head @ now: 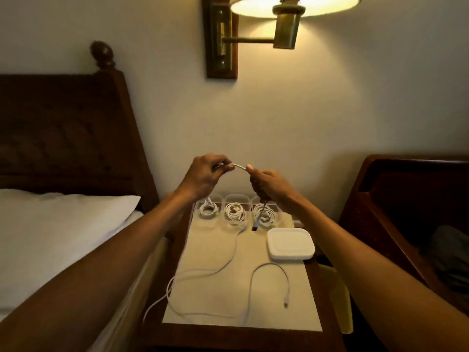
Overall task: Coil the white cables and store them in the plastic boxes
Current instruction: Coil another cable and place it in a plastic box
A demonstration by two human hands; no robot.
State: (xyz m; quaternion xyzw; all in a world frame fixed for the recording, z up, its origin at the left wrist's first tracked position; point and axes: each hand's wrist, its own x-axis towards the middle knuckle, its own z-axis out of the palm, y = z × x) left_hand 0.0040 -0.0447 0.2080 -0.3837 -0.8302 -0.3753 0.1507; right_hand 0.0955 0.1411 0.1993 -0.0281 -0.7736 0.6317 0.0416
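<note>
Both hands are raised above the nightstand (pixel 253 329), holding one white cable (pixel 239 166) that arcs between them. My left hand (pixel 203 177) pinches one part of it. My right hand (pixel 266 184) grips the other, and the cable's plug end (pixel 255 224) hangs down from that fist. Three clear plastic boxes (pixel 236 199) stand in a row at the back of the nightstand, each with a coiled white cable inside. A long loose white cable (pixel 251 283) lies spread across the tabletop, its plug (pixel 286 305) near the front right.
A white box lid (pixel 290 243) lies at the right of the tabletop. A bed with a white pillow (pixel 63 224) and dark headboard (pixel 63 135) is on the left. A dark wooden chair (pixel 411 199) stands right. A lit brass wall lamp (pixel 286 21) hangs overhead.
</note>
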